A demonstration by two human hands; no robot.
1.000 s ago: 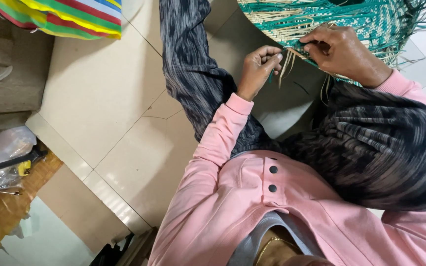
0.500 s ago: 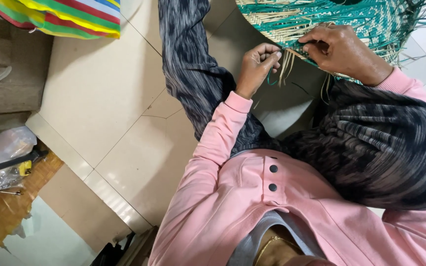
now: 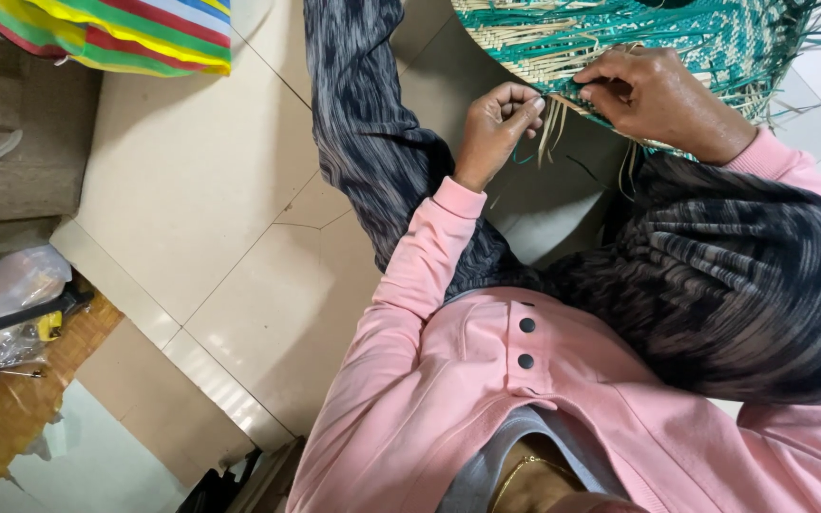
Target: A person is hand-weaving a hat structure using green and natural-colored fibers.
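A green and tan woven mat [image 3: 705, 38] lies at the top of the head view, its edge fringed with loose straw strips [image 3: 553, 128]. My left hand [image 3: 498, 128] pinches a loose strip at the mat's edge, fingers closed on it. My right hand [image 3: 653, 95] rests on the woven edge just to the right, fingertips pressing down on the strands. Both arms wear pink sleeves. My legs in dark patterned trousers [image 3: 743, 275] stretch out under the mat.
Beige floor tiles [image 3: 192, 180] spread to the left. A striped multicoloured bag [image 3: 116, 28] sits at the top left. Clear plastic bags [image 3: 2, 285] and small clutter lie at the left edge on a wooden surface [image 3: 11, 408].
My left hand has shifted slightly right along the mat's edge, closer to my right hand, still working the loose strips.
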